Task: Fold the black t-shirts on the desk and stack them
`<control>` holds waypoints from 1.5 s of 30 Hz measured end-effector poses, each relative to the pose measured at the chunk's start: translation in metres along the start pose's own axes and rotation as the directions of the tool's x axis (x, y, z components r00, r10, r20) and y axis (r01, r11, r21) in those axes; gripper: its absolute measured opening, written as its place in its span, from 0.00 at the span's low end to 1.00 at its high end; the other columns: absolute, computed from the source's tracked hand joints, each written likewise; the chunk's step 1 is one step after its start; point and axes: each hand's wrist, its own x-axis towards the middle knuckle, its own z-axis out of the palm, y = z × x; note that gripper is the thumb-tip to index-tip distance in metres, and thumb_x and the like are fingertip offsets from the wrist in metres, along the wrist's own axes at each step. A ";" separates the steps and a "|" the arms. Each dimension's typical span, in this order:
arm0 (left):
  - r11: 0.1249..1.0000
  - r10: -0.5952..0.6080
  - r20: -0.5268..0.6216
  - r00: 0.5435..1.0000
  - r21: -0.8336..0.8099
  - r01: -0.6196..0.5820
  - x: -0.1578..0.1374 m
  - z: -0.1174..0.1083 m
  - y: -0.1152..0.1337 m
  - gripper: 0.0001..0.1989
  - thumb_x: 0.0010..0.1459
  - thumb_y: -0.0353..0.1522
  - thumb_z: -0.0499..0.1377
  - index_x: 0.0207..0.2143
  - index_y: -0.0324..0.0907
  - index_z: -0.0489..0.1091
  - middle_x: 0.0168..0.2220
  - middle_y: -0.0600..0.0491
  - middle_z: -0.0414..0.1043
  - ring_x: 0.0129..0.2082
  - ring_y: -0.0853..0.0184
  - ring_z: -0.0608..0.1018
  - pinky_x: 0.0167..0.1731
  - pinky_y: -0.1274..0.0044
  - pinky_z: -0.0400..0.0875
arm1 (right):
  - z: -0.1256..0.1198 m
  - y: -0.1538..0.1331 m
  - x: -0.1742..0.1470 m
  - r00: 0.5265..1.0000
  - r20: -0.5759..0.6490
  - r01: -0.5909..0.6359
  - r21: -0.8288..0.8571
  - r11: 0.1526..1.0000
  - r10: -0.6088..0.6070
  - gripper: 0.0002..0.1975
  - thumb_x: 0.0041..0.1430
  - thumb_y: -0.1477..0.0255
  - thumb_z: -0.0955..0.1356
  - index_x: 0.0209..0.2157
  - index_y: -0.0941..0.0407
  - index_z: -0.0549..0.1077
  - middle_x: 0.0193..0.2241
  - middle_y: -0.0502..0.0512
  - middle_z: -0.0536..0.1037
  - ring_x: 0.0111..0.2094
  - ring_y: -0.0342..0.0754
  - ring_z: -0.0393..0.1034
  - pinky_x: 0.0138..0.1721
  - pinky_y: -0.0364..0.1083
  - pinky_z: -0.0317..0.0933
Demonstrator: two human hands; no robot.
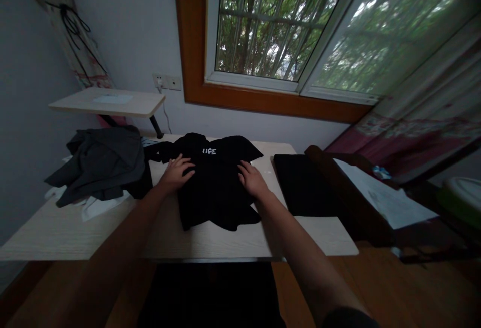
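A black T-shirt [214, 187] with white lettering near its collar lies spread on the pale wooden table [240, 243], its hem uneven and rumpled. My left hand [177, 172] rests on the shirt's left side, fingers stretched and apart. On the opposite side, my right hand [252, 178] lies on the fabric with its fingers extended. Neither hand grips the cloth. To the right sits a flat, squared black folded cloth [304, 185].
A heap of dark grey clothing [107, 160] with white pieces beneath lies on the table's left. Behind it stands a small raised shelf [78, 101]. A window [278, 27] is beyond the table. White paper [383, 195] lies on brown furniture at right.
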 end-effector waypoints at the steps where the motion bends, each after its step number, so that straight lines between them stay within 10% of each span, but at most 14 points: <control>1: 0.999 0.047 -0.015 0.999 0.003 -0.047 -0.009 0.002 0.009 0.19 0.66 0.44 0.54 0.52 0.50 0.75 0.63 0.50 0.67 0.70 0.49 0.56 0.66 0.49 0.47 | -0.002 -0.001 -0.007 1.000 -0.011 0.002 0.004 1.000 -0.002 0.22 0.70 0.68 0.62 0.62 0.55 0.68 0.66 0.63 0.64 0.66 0.59 0.59 0.64 0.62 0.56; 9: 0.979 0.202 -0.015 0.979 0.022 -0.202 -0.068 -0.001 0.042 0.16 0.67 0.44 0.52 0.41 0.46 0.76 0.51 0.48 0.75 0.56 0.56 0.72 0.60 0.59 0.63 | -0.025 -0.001 -0.069 0.998 -0.055 0.044 0.049 0.998 -0.041 0.22 0.69 0.63 0.64 0.61 0.52 0.69 0.63 0.61 0.68 0.66 0.60 0.58 0.64 0.64 0.57; 16: 1.000 0.004 -0.248 0.969 -0.005 -0.005 -0.088 -0.016 0.010 0.18 0.67 0.41 0.51 0.30 0.45 0.75 0.41 0.47 0.74 0.45 0.59 0.74 0.51 0.65 0.69 | -0.033 0.002 -0.096 0.996 -0.086 -0.011 0.126 0.992 0.022 0.18 0.69 0.65 0.64 0.57 0.51 0.73 0.59 0.59 0.72 0.63 0.59 0.62 0.63 0.63 0.59; 24: 0.791 -0.574 -0.508 0.643 -0.549 0.272 -0.098 -0.037 0.002 0.19 0.65 0.44 0.51 0.28 0.43 0.72 0.36 0.51 0.73 0.37 0.63 0.75 0.43 0.71 0.70 | -0.041 -0.003 -0.098 0.965 -0.163 -0.173 0.190 0.966 0.205 0.17 0.65 0.64 0.66 0.54 0.51 0.74 0.49 0.61 0.76 0.52 0.60 0.68 0.54 0.61 0.65; 28: 0.616 -0.687 -0.395 0.610 -0.762 0.201 -0.100 -0.041 -0.001 0.22 0.66 0.46 0.50 0.25 0.43 0.68 0.30 0.51 0.74 0.32 0.65 0.75 0.37 0.74 0.71 | -0.050 -0.008 -0.099 0.985 -0.112 -0.100 0.262 0.960 0.133 0.17 0.64 0.62 0.67 0.53 0.50 0.75 0.45 0.59 0.78 0.50 0.59 0.69 0.53 0.60 0.65; 33: 0.554 -0.626 -0.329 0.707 -0.825 0.106 -0.096 -0.034 -0.007 0.22 0.65 0.45 0.49 0.21 0.44 0.60 0.31 0.50 0.75 0.30 0.66 0.75 0.34 0.74 0.71 | -0.055 -0.012 -0.101 0.997 -0.040 -0.047 0.446 0.894 0.073 0.20 0.63 0.60 0.69 0.54 0.50 0.75 0.36 0.56 0.77 0.44 0.55 0.71 0.49 0.55 0.67; 40: 0.966 -0.134 -0.250 0.959 -0.249 0.070 -0.091 -0.021 0.003 0.14 0.63 0.42 0.53 0.31 0.45 0.73 0.37 0.50 0.76 0.40 0.62 0.76 0.47 0.70 0.69 | -0.056 -0.020 -0.105 0.996 0.076 -0.074 0.598 0.798 0.036 0.15 0.56 0.66 0.71 0.47 0.49 0.79 0.39 0.56 0.76 0.46 0.55 0.69 0.52 0.57 0.65; 45: 0.997 0.077 -0.138 0.987 0.038 -0.072 -0.091 -0.016 0.016 0.15 0.66 0.40 0.51 0.33 0.46 0.73 0.38 0.49 0.75 0.42 0.61 0.75 0.48 0.67 0.68 | -0.060 -0.034 -0.107 0.924 0.097 -0.250 0.885 0.393 0.369 0.12 0.59 0.60 0.68 0.42 0.50 0.74 0.35 0.52 0.75 0.36 0.50 0.71 0.37 0.49 0.67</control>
